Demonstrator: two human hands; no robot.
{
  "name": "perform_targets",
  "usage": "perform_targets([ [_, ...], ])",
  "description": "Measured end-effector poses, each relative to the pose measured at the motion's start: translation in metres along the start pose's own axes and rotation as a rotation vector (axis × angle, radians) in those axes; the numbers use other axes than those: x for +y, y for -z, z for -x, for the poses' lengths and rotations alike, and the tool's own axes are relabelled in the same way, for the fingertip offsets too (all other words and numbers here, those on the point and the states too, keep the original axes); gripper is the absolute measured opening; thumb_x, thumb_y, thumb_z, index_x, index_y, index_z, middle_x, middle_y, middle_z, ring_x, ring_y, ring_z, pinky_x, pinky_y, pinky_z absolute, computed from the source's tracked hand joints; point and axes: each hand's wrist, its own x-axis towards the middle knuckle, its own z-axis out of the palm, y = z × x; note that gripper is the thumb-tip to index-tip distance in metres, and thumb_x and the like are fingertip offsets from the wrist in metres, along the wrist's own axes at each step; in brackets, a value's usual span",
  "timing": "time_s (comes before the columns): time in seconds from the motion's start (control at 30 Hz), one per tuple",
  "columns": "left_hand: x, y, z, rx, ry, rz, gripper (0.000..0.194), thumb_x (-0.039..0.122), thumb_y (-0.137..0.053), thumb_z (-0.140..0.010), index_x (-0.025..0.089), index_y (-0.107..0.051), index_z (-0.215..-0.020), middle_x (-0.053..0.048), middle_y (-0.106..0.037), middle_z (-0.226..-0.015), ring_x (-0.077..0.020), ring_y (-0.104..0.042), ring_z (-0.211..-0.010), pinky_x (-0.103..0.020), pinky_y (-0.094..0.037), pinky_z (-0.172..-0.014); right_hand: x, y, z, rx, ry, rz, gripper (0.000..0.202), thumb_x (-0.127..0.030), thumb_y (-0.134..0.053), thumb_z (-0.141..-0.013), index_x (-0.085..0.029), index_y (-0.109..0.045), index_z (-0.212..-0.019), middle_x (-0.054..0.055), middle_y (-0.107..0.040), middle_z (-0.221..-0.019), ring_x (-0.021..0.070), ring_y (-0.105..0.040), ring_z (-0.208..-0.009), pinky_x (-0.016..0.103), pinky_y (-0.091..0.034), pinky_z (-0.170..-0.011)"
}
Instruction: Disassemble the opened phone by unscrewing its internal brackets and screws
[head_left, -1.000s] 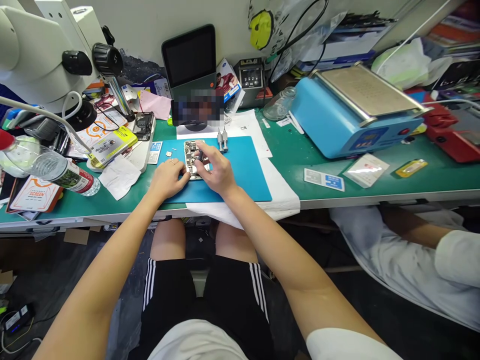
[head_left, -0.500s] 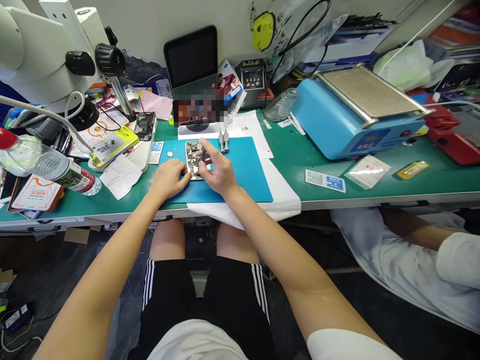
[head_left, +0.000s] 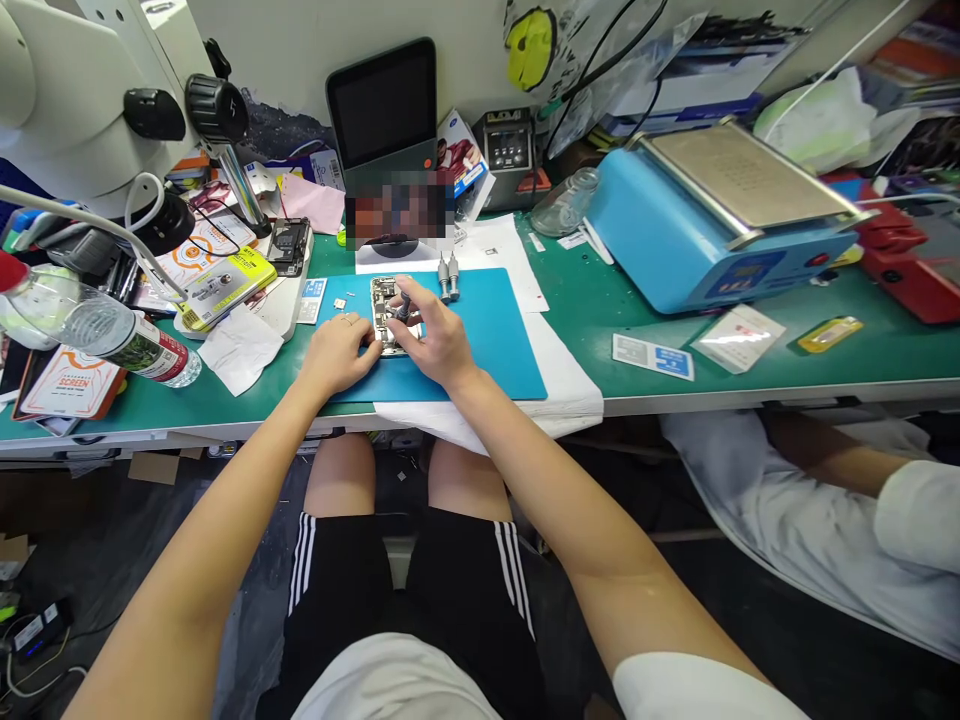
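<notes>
An opened phone [head_left: 384, 300] with its inner parts showing lies on the blue mat [head_left: 499, 345]. My right hand [head_left: 435, 338] is above its right side, fingers closed round a small dark screwdriver [head_left: 403, 305] that points down at the phone. My left hand [head_left: 341, 352] rests at the phone's lower left edge, its fingers curled together; whether they pinch anything is hidden. Two grey screwdrivers [head_left: 448, 277] lie side by side at the mat's top edge. A tiny pale part [head_left: 340, 304] is left of the phone.
A microscope [head_left: 82, 110] and a plastic bottle [head_left: 142, 345] are at the left. Behind the mat stands a dark screen [head_left: 384, 105]. To the right are a blue machine [head_left: 675, 230] and a flat packet [head_left: 739, 338]. Another person's sleeve [head_left: 919, 515] shows at far right.
The view has shifted slightly. My right fingers have changed their hold a little on the screwdriver, which now leans more. My left hand stays at the phone's edge.
</notes>
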Motion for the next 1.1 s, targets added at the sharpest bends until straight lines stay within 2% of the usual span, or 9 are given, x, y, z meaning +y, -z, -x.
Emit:
perform_targets([
  [0.2,-0.0003,0.0006,-0.0003,-0.009,0.004,-0.003,0.018,0.032,-0.056,-0.098,0.021,-0.062,-0.085,-0.006,-0.067,-0.089,-0.0246,-0.061,-0.089,-0.037,-0.043,-0.077,-0.0017,0.0009,-0.0011,0.016,0.009,-0.020,0.058,-0.021,-0.046,-0.102,-0.032,-0.036,-0.158,0.004,-0.075,-0.114,0.0178,-0.074,-0.091,0.031,-0.068,-0.077],
  [0.33,0.0012,0.0016,0.0003,-0.010,0.019,0.001,0.018,0.032,-0.056,-0.098,0.021,-0.062,-0.086,-0.006,-0.067,-0.090,-0.0242,-0.061,-0.090,-0.036,-0.043,-0.077,-0.0010,0.0009,-0.0001,0.002,-0.005,-0.026,0.055,-0.029,-0.051,-0.102,-0.035,-0.038,-0.155,0.003,-0.075,-0.111,0.0183,-0.073,-0.086,0.033,-0.068,-0.075],
  [0.47,0.0021,0.0024,0.0010,-0.013,0.032,0.006,0.017,0.032,-0.058,-0.097,0.021,-0.062,-0.085,-0.006,-0.067,-0.090,-0.0238,-0.061,-0.089,-0.035,-0.043,-0.077,0.0006,0.0000,0.0012,-0.021,-0.137,-0.114,0.051,-0.038,-0.049,-0.105,-0.032,-0.037,-0.155,0.002,-0.073,-0.098,0.0161,-0.072,-0.073,0.033,-0.068,-0.073],
  [0.6,0.0016,0.0017,0.0017,0.001,0.036,0.013,0.017,0.032,-0.057,-0.098,0.021,-0.062,-0.085,-0.006,-0.066,-0.090,-0.0239,-0.061,-0.089,-0.036,-0.043,-0.077,0.0034,-0.0013,0.0021,-0.019,-0.226,-0.168,0.053,-0.046,-0.047,-0.106,-0.030,-0.034,-0.154,0.003,-0.071,-0.096,0.0177,-0.074,-0.072,0.036,-0.069,-0.071],
  [0.9,0.0010,0.0011,0.0028,0.034,0.020,0.048,0.011,0.029,-0.059,-0.095,0.022,-0.062,-0.087,-0.006,-0.066,-0.088,-0.0240,-0.060,-0.087,-0.036,-0.045,-0.076,0.0045,-0.0022,0.0027,0.021,-0.282,-0.234,0.054,-0.052,-0.050,-0.104,-0.032,-0.035,-0.152,0.003,-0.072,-0.097,0.0199,-0.076,-0.073,0.038,-0.069,-0.069],
  [1.0,0.0016,0.0015,0.0044,0.053,0.008,0.056,0.010,0.029,-0.058,-0.096,0.021,-0.063,-0.095,-0.006,-0.066,-0.091,-0.0239,-0.061,-0.090,-0.036,-0.046,-0.079,0.0031,-0.0018,0.0028,0.027,-0.274,-0.243,0.054,-0.052,-0.050,-0.104,-0.031,-0.033,-0.151,0.004,-0.074,-0.100,0.0193,-0.078,-0.076,0.037,-0.070,-0.071],
  [1.1,0.0012,0.0013,0.0060,0.070,-0.018,0.059,0.018,0.035,-0.058,-0.099,0.020,-0.066,-0.103,-0.008,-0.066,-0.098,-0.0248,-0.062,-0.098,-0.035,-0.047,-0.085,0.0006,-0.0021,0.0036,0.020,-0.241,-0.249,0.054,-0.050,-0.052,-0.104,-0.029,-0.032,-0.149,0.006,-0.076,-0.104,0.0193,-0.079,-0.083,0.036,-0.070,-0.074],
])
